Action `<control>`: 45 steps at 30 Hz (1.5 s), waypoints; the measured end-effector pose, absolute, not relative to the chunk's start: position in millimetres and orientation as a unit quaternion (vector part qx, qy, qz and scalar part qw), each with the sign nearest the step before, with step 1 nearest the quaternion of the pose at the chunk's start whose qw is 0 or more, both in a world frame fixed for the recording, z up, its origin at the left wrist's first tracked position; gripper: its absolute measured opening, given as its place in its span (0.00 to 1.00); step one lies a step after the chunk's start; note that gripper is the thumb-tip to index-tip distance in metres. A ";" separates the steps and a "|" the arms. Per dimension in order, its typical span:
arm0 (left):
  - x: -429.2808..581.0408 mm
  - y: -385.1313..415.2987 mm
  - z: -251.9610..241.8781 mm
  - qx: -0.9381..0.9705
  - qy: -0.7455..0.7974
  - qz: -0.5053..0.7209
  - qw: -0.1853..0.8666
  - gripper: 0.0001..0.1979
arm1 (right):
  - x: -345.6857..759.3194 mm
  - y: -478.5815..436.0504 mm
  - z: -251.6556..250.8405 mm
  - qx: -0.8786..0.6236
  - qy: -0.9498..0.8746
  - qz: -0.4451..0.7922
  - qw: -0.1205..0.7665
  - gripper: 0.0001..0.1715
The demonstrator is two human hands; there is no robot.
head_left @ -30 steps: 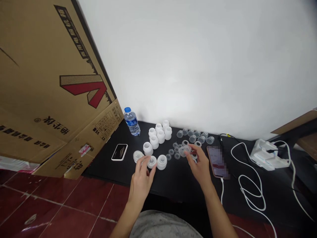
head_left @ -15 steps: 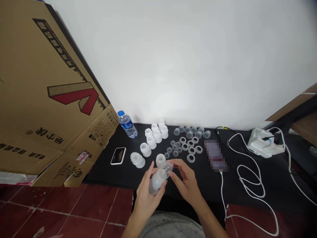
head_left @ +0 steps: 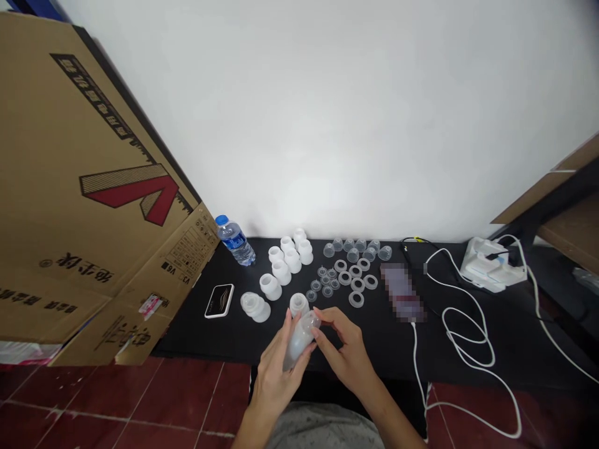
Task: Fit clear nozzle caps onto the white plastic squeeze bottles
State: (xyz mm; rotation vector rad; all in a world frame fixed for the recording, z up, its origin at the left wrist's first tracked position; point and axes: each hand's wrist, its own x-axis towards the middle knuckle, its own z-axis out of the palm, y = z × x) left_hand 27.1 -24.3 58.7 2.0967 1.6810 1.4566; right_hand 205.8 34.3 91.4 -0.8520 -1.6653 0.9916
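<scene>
Between the right hand (head_left: 349, 350) and the phone (head_left: 401, 292) there's room on the black table (head_left: 390, 349). By its near edge, the left hand (head_left: 277, 368) wraps a tilted whitish bottle (head_left: 296, 347); the right pinches the clear cap (head_left: 310, 321) at its upper end.

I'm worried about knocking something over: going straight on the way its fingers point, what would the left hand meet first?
Apart from the held white container, the left hand would probably first meet the standing white container just ahead, though the gap in depth is unclear.
</scene>
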 end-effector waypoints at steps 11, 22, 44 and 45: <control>-3.4 -18.1 44.6 0.598 0.613 0.516 -0.039 0.21 | 233.2 129.3 80.3 -0.463 -0.744 0.218 0.431 0.18; -8.9 2.9 20.6 0.578 0.631 0.504 -0.118 0.30 | 200.6 255.4 49.8 -0.518 -0.812 0.042 0.265 0.21; 2.2 19.4 29.2 0.604 0.653 0.432 -0.147 0.33 | 179.3 88.4 105.4 -0.271 -0.825 0.217 0.446 0.27; 2.0 19.2 29.0 0.605 0.654 0.431 -0.144 0.33 | 177.1 88.2 101.2 -0.272 -0.828 0.220 0.438 0.27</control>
